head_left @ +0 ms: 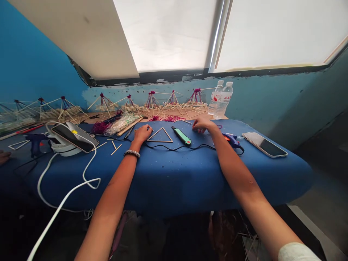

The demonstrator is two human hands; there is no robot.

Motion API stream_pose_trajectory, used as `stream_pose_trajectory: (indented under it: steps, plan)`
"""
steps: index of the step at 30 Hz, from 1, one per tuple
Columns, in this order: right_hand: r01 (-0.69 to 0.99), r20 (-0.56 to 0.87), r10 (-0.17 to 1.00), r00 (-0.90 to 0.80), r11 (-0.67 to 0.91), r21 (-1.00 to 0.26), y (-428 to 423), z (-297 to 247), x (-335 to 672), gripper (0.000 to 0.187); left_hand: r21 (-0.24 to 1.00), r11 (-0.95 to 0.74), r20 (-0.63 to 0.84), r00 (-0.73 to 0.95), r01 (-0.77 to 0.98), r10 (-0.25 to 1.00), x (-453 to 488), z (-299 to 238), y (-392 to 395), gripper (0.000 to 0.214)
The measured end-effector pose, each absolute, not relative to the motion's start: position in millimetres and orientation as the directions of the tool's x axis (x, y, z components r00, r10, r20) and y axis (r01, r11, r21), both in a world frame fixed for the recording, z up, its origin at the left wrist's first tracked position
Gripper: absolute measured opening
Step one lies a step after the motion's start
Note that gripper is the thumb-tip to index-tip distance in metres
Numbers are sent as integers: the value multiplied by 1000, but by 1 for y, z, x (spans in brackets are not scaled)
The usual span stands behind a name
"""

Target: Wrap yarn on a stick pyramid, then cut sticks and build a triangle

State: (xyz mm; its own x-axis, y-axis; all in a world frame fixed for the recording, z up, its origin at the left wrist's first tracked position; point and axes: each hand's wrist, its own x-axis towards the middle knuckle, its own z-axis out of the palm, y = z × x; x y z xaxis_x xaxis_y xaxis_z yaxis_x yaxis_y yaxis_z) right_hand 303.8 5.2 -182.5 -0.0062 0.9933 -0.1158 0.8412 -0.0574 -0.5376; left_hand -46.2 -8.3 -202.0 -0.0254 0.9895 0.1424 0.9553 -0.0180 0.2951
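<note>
2 bare hands rest on a blue cloth-covered table [163, 174], the left hand [141, 134] with fingers [148, 127] slightly apart just beside a triangular frame of thin pale wooden sticks [160, 141], the right hand [202, 125] with fingers [196, 127] curled together near a green-and-black utility knife [181, 136].

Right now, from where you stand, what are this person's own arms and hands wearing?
The left hand and right hand are bare, with no gloves. A beaded bracelet circles the left wrist, and a white sleeve shows high on the right arm.
</note>
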Motion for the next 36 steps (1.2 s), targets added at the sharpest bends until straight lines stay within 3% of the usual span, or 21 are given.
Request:
stream_pose_trajectory:
  steps: [9,24,36]
  plan:
    - [852,-199,980,-6,-99,-515,11,-186,311,12,296,-24,147,-21,955,989,-46,-202,-9,34]
    - [949,-167,986,-2,-51,-312,4,-182,297,14,298,-14,134,-27,954,991,-45,-200,-10,34]
    - [906,-156,988,-4,-63,-419,-2,-178,300,7,292,-14,132,-26,956,991,-44,-200,-10,34]
